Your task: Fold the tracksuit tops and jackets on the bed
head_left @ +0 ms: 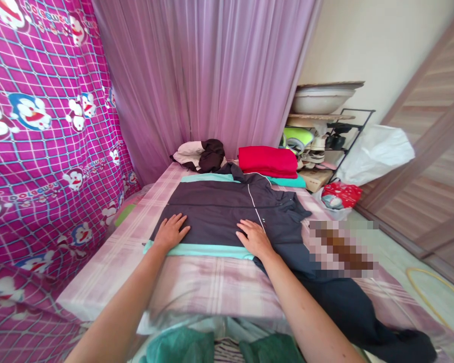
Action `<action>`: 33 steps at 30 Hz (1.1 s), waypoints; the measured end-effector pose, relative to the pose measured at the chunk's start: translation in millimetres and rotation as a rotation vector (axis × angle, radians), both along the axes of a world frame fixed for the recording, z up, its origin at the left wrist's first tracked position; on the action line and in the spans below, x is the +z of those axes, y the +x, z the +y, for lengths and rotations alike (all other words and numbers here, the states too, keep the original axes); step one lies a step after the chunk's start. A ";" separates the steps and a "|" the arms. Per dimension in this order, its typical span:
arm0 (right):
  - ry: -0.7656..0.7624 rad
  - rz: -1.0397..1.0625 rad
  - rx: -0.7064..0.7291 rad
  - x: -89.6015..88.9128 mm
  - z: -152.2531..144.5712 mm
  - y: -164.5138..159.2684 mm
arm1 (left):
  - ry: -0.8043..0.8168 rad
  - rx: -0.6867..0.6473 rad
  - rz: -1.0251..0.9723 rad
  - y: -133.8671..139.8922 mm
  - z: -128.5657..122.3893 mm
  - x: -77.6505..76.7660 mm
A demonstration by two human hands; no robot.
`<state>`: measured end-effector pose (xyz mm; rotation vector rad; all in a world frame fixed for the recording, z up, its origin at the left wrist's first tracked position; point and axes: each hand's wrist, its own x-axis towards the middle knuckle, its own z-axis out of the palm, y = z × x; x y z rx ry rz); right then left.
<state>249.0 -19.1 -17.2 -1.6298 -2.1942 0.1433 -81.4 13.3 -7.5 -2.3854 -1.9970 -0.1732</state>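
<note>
A dark zip-up jacket (212, 218) lies spread flat on a table with a plaid cloth (204, 282), its collar toward the right. Turquoise strips show along its two long sides. One sleeve (348, 297) trails toward the near right corner. My left hand (170, 232) rests on the jacket's lower hem end, fingers spread and palm down. Near the white piping across the chest, my right hand (255, 238) lies flat on the fabric, its fingers also apart. Neither hand grips anything.
Behind the jacket are a bundled black-and-white garment (202, 154) and a folded red cloth (268, 161) on a turquoise one (287, 181). A shoe rack (353, 133), a white bag (378, 154) and a red bag (342, 195) stand right. A patterned pink curtain (53, 151) hangs left.
</note>
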 end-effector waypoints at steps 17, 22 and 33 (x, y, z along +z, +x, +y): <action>0.002 -0.001 -0.013 -1.4 1.4 0.3 | 0.015 0.008 0.001 -1.0 1.5 -2.7; -0.016 -0.010 -0.011 1.5 0.0 0.3 | -0.001 0.009 0.005 0.1 0.4 -0.3; 0.026 0.000 -0.003 -2.6 0.7 0.4 | -0.003 0.011 0.022 3.2 -2.8 3.8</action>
